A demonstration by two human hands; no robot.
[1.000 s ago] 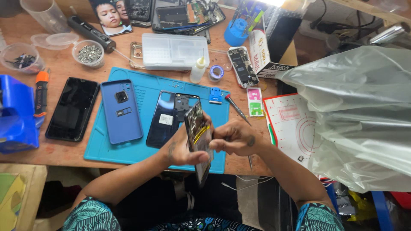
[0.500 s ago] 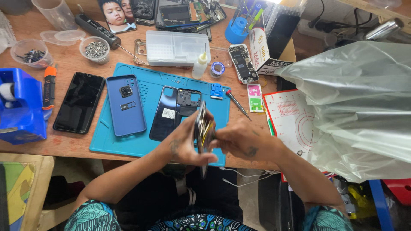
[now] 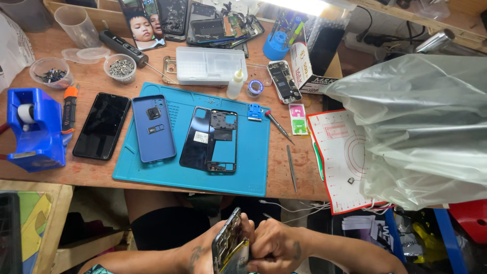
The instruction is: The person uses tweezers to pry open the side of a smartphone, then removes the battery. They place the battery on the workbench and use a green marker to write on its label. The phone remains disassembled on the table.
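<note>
Both hands hold an opened phone body [image 3: 229, 243] on edge at the bottom of the view, below the table's front edge. My left hand [image 3: 213, 251] grips its left side and my right hand [image 3: 274, 246] presses on its right side, fingers curled against it. On the blue work mat [image 3: 253, 162] lie a dark back cover [image 3: 195, 138], an empty black phone frame [image 3: 221, 142] and a blue phone case [image 3: 153, 128]. A black phone [image 3: 102, 125] lies face up left of the mat.
A blue tape dispenser [image 3: 35, 129] stands at the left edge. Tweezers [image 3: 291, 167], a screwdriver [image 3: 278, 126], a glue bottle [image 3: 234, 83], a clear parts box [image 3: 210, 65] and screw cups [image 3: 120, 67] lie around the mat. A large plastic bag [image 3: 421, 127] covers the right side.
Both hands have drawn the phone body back off the mat towards my body, below the table edge. The camera view has tilted so the hands sit at the bottom.
</note>
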